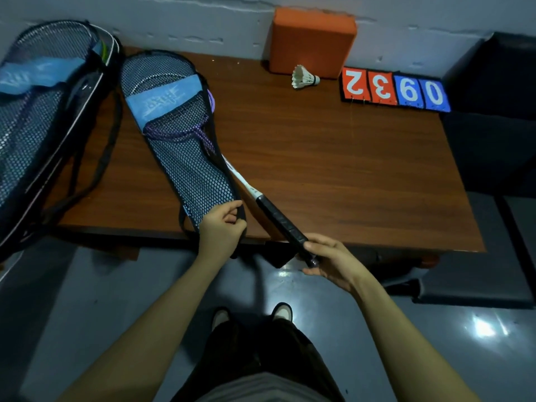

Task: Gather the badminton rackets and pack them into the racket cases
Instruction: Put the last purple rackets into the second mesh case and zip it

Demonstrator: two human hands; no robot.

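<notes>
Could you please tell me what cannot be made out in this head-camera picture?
- Purple-framed badminton racket: its butt end is hidden by the right hand.
- Second black mesh racket case on the left: cut off by the picture's edge.
- Print on the near black mesh racket case: too blurred to read.

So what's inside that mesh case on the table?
A purple-framed racket: its head shows through the mesh case, while the black handle sticks out, held by the right hand. The blue label covers part of the strings. The left hand pinches the case's opening.

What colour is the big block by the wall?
The block is orange, seen in the head view.
</notes>
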